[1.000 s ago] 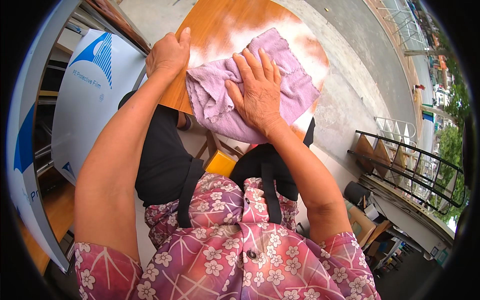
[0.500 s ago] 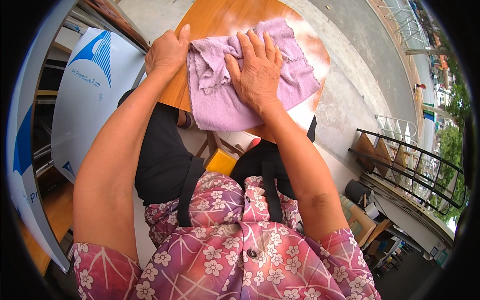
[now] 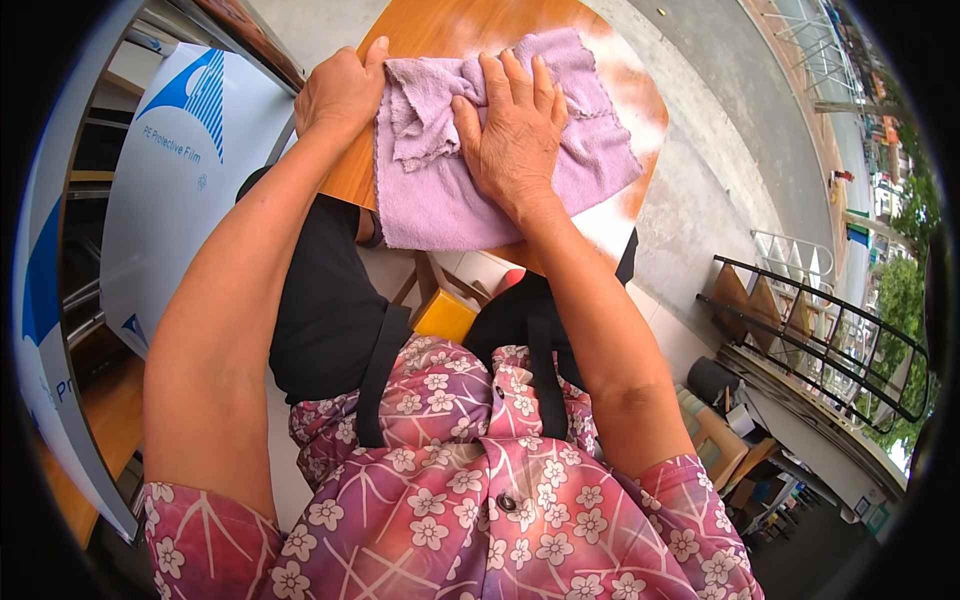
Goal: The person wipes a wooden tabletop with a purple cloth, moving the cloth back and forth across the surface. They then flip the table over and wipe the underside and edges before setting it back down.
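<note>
A glossy brown wooden board (image 3: 440, 28) with rounded corners lies before me above my knees. A lilac cloth (image 3: 430, 210) is spread over its near part, bunched at the left and hanging past the near edge. My right hand (image 3: 515, 150) lies flat on the cloth, fingers stretched out and slightly apart. On the board's left edge my left hand (image 3: 338, 95) is closed, its thumb along the top and the other fingers bent round the side, partly hidden.
White panels with blue print (image 3: 165, 190) stand close at my left. Beneath the board a yellow block (image 3: 445, 316) shows between my legs. A black metal frame (image 3: 820, 330) is on the right, near a tan padded piece (image 3: 712, 440).
The board, cloth and both hands sit slightly higher in the picture. My right hand stays flat on the cloth, and my left keeps its hold on the edge.
</note>
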`<state>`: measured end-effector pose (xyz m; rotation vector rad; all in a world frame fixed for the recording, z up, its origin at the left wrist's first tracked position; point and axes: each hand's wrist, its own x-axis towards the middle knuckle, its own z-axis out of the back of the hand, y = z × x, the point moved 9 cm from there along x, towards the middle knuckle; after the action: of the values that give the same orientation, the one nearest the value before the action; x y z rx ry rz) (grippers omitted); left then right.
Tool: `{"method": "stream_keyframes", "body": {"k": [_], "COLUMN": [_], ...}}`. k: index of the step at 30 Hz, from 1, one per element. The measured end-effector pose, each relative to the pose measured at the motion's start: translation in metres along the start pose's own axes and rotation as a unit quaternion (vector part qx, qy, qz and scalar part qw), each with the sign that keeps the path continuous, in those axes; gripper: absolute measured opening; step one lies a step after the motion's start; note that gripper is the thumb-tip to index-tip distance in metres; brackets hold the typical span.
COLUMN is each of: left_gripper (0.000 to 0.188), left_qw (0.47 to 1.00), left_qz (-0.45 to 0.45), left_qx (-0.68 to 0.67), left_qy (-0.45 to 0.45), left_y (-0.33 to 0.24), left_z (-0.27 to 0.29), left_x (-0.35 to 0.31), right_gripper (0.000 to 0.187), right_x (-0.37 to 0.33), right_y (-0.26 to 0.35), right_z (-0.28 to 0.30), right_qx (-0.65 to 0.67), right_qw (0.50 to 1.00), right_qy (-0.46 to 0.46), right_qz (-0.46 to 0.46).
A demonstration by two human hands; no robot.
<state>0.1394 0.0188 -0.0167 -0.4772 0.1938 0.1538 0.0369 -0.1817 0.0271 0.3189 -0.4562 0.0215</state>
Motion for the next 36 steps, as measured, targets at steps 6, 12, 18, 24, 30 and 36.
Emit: {"method": "stream_keyframes", "body": {"k": [6,12,18,24,30,36], "left_gripper": [0.07,0.071,0.071,0.069,0.075,0.075], "left_qw": [1.0,1.0,1.0,1.0,0.999,0.999], "left_qz": [-0.004,-0.003,-0.005,-0.015,-0.025,-0.024], "left_qx": [0.008,0.009,0.007,-0.003,-0.024,-0.02], "left_qy": [-0.007,-0.008,-0.008,-0.011,-0.007,-0.017], "left_y": [0.004,0.004,0.005,0.005,0.001,0.003], "left_z": [-0.003,-0.003,-0.004,-0.005,-0.001,-0.002], "left_x": [0.005,0.004,0.005,0.004,0.003,0.003], "right_gripper": [0.056,0.055,0.055,0.054,0.055,0.055], "right_x": [-0.013,-0.01,-0.008,-0.003,-0.002,-0.002], "right_y": [0.014,0.013,0.011,0.008,0.008,0.01], "right_z": [0.005,0.006,0.005,0.003,0.002,0.004], "right_qx": [0.013,0.017,0.016,0.018,0.009,0.015], "right_qw": [1.0,1.0,0.999,0.999,0.999,0.999], "right_qy": [0.0,-0.009,-0.017,-0.02,-0.012,-0.018], "right_qz": [0.013,0.024,0.032,0.038,0.032,0.029]}}
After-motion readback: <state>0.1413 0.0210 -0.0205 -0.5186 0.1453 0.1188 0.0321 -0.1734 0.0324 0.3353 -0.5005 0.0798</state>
